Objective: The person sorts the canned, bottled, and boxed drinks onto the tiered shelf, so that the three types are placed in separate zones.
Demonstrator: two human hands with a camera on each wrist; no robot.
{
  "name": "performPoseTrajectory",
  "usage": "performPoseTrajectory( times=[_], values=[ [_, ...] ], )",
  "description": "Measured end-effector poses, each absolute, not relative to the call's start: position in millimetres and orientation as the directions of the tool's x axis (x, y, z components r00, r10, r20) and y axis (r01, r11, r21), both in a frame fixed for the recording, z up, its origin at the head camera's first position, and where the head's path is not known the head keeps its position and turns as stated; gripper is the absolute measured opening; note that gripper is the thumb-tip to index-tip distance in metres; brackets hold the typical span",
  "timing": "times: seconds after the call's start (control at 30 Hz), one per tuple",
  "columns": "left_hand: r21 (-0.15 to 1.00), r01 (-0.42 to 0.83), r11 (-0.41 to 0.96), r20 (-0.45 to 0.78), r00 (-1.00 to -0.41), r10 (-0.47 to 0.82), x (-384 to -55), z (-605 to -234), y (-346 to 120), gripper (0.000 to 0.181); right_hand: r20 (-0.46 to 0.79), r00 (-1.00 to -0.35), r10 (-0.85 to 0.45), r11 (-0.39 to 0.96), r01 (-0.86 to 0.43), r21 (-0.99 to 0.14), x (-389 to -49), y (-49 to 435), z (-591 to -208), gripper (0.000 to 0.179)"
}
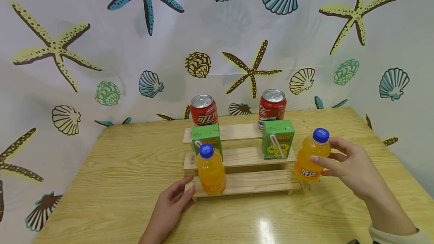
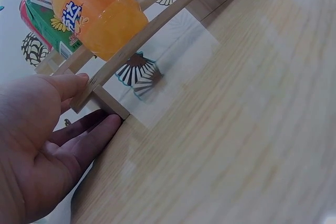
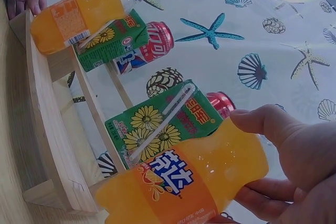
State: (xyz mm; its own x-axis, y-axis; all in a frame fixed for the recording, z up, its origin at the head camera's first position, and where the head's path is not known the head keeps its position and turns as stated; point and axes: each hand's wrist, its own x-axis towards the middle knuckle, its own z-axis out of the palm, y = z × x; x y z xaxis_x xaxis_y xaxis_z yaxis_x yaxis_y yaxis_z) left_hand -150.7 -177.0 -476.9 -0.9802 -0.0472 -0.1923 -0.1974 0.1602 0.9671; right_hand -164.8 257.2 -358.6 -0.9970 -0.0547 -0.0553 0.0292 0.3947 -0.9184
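My right hand (image 1: 349, 166) grips an orange soda bottle (image 1: 310, 157) with a blue cap by its upper part, at the right end of a stepped wooden rack (image 1: 254, 182). In the right wrist view that bottle (image 3: 184, 182) tilts across the rack's end. My left hand (image 1: 171, 202) holds the left end of the rack's lowest step, thumb on top and fingers beside the leg, as the left wrist view shows. Close to that hand, a second orange soda bottle (image 1: 211, 172) stands upright on the lowest step.
Two green drink cartons with straws, left (image 1: 207, 135) and right (image 1: 278, 140), stand on the middle step. Behind them on the top step are two red cola cans, left (image 1: 203, 111) and right (image 1: 272, 106). A patterned curtain (image 1: 217, 25) hangs behind the wooden table (image 1: 135, 153).
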Motion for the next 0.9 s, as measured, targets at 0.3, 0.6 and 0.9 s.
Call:
performPoseTrajectory(
  times=[0.3, 0.6, 0.9],
  values=[
    [0.967, -0.192, 0.169, -0.187, -0.981, -0.043, -149, -477, -178, 0.046, -0.067, -0.995, -0.075, 0.370, 0.035, -0.928, -161, 249, -358, 0.070],
    [0.961, -0.204, 0.186, -0.199, -0.979, -0.049, -149, -475, -178, 0.046, -0.065, -0.995, -0.073, 0.358, 0.035, -0.933, -159, 238, -357, 0.070],
    [0.962, -0.192, 0.193, -0.187, -0.981, -0.042, -149, -473, -177, 0.046, -0.068, -0.994, -0.084, 0.327, 0.037, -0.944, -157, 224, -360, 0.070]
  ],
)
